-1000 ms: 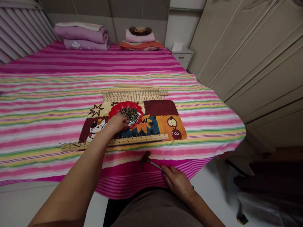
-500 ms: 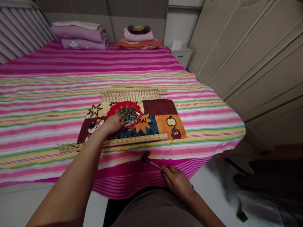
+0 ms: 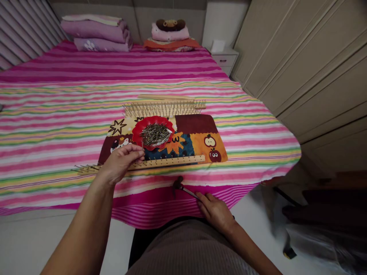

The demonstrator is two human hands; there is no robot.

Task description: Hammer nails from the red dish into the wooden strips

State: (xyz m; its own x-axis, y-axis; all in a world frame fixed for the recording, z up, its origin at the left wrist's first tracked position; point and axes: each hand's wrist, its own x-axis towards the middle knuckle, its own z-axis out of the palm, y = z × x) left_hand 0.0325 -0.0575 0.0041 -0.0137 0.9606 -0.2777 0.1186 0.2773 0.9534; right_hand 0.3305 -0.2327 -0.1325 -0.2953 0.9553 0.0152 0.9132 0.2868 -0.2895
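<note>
My left hand is closed in a pinch, with a thin nail poking up from the fingertips. It hovers at the near left side of a red scalloped bowl heaped with loose nails. Just below those fingers a wooden strip lies along the front of a patterned mat, a row of nails standing in it; my hand covers part of the strip. Near the bed's front edge, my right hand grips the handle of a claw hammer, its dark head pointing left.
Behind the bowl lie more wooden strips bristling with nails. A striped sheet covers the bed. Folded purple bedding and a smaller stack sit at the far end. Wardrobe doors stand on the right.
My left hand has drawn back from the bowl toward me and left, with a nail between its fingers. My right hand keeps its grip on the hammer. The view has tilted slightly.
</note>
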